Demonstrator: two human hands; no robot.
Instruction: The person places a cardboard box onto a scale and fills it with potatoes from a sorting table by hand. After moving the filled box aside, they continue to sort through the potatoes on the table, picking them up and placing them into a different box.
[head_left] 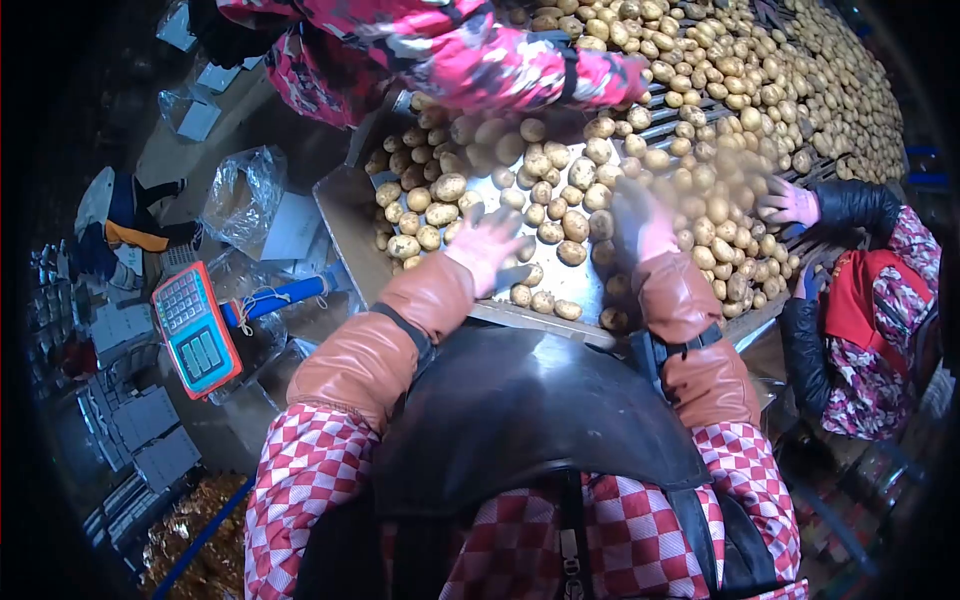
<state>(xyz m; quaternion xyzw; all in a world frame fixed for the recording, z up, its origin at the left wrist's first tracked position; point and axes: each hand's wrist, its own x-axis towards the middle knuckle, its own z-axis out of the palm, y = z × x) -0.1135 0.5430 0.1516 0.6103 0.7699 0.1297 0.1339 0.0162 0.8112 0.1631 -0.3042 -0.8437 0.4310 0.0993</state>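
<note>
My left hand [487, 245], in a pink glove with dark fingertips, is spread over loose potatoes [450, 187] at the near edge of a metal sorting tray [590, 290]. Its fingers are apart and grip nothing. To the right, my right hand [645, 222] reaches forward among the potatoes, gloved alike. Motion blurs its fingers, but they look stretched out flat, with no potato visibly held. Potatoes lie on both sides of it, and those beyond it to the right are smeared by movement.
A co-worker's pink patterned sleeve [500, 65] crosses the far side. Another co-worker's gloved hand [790, 203] reaches in from the right. Many potatoes cover the slatted conveyor [690, 115] beyond. Left of the tray stand a red-framed scale display [197, 330] and a clear plastic bag [240, 200].
</note>
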